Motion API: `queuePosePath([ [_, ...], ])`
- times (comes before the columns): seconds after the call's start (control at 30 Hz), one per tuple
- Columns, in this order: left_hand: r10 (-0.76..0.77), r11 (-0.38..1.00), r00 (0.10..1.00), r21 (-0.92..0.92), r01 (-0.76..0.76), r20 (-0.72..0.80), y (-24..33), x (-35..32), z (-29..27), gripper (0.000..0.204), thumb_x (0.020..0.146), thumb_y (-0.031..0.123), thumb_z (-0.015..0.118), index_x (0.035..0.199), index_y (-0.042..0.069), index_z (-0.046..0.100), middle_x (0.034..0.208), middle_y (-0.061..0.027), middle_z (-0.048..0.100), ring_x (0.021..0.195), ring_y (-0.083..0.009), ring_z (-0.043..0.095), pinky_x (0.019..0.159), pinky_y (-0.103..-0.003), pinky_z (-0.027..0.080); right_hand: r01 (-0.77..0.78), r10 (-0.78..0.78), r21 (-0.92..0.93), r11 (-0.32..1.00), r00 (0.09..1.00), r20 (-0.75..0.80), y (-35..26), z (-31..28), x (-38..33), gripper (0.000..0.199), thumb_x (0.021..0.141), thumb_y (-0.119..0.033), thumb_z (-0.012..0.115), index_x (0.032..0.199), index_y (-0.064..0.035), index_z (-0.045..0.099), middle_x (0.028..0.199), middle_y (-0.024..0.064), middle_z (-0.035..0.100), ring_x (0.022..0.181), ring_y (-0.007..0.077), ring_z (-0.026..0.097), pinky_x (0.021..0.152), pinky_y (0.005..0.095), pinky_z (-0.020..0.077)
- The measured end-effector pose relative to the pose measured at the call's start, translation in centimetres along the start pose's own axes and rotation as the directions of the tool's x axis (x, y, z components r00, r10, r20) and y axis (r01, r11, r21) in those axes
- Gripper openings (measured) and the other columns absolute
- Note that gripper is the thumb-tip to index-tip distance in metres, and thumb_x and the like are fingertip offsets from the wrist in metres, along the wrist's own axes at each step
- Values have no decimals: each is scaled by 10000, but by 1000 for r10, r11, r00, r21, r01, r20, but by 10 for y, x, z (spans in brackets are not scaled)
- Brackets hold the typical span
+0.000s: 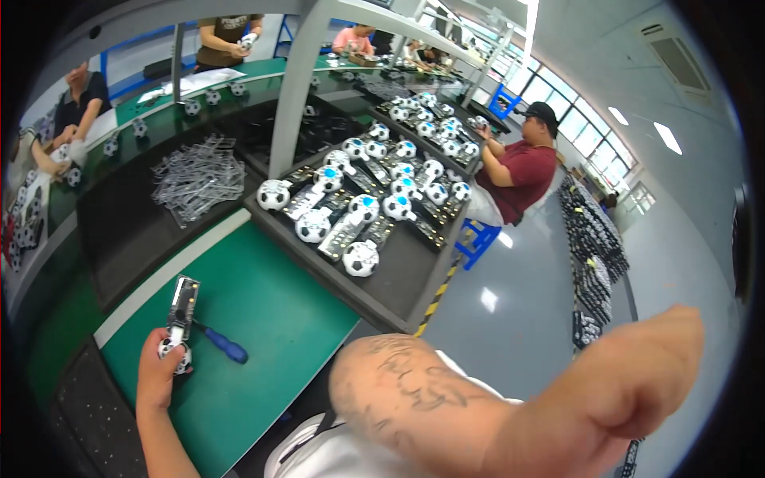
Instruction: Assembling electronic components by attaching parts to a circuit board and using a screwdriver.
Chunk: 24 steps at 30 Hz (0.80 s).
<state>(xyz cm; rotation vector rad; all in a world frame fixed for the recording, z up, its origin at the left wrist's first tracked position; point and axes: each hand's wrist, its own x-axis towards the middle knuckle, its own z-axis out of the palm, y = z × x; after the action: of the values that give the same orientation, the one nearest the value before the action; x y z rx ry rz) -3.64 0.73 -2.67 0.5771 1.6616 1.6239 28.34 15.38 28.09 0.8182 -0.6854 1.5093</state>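
Left hand (157,368) clamped round football-shaped toy (180,347) with long board sticking up, held over green mat (271,319). Blue-handled screwdriver (223,344) lying just beside — untouched. Right hand out of view, only raised arm (518,398) shows; grip impossible to tell. Tray (398,279) beyond already packed with assembled toys — this one looks mid-assembly.

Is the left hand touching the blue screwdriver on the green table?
Apart. The head view shows the left hand gripping a soccer-ball toy, while the blue-handled screwdriver lies beside it with a strip of green mat showing between them.
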Motion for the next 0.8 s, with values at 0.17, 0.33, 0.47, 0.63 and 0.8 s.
queuePosePath([
  [0.17, 10, 999, 999, 39, -11, 34, -13, -2, -3, 400, 929, 152, 682, 1285, 76, 518, 992, -98, 645, 847, -184, 649, 679, -311, 575, 154, -154, 389, 908, 988, -30, 18, 7, -11, 169, 1021, -154, 578, 932, -101, 712, 808, 58, 663, 625, 219, 536, 594, 312, 483],
  [0.33, -1, 999, 1000, 35, 1, 20, -6, 2, 11, 324, 918, 157, 707, 1204, 68, 584, 992, -94, 646, 840, -174, 646, 681, -313, 574, 151, -162, 201, 968, 986, 35, 79, -17, -34, 141, 1009, -142, 588, 957, -89, 708, 808, 55, 675, 646, 216, 570, 623, 321, 505],
  [0.47, -62, 998, 996, -5, 62, 66, 0, 7, 12, 348, 920, 131, 714, 1228, 52, 574, 1008, -106, 650, 838, -180, 646, 693, -316, 581, 100, -81, -164, 981, 990, 118, 119, -34, -52, 102, 1006, -146, 599, 966, -83, 669, 784, 35, 661, 651, 194, 575, 634, 329, 498],
  [0.63, -62, 997, 995, -35, 65, 76, 0, 10, 11, 380, 921, 99, 724, 1257, 32, 561, 1029, -120, 655, 836, -188, 646, 707, -319, 590, 101, -15, -442, 891, 981, 195, 151, -56, -67, 81, 1002, -150, 609, 976, -76, 630, 760, 15, 647, 657, 173, 580, 644, 337, 492],
  [0.8, -24, 997, 995, -77, 17, -101, -9, -6, 0, 406, 922, 74, 731, 1281, 16, 551, 1045, -132, 659, 835, -194, 646, 719, -322, 598, -509, 723, -857, 84, 622, -299, 151, -187, -154, 258, 984, -158, 670, 772, -57, 565, 687, 21, 579, 616, 155, 467, 586, 320, 419],
])
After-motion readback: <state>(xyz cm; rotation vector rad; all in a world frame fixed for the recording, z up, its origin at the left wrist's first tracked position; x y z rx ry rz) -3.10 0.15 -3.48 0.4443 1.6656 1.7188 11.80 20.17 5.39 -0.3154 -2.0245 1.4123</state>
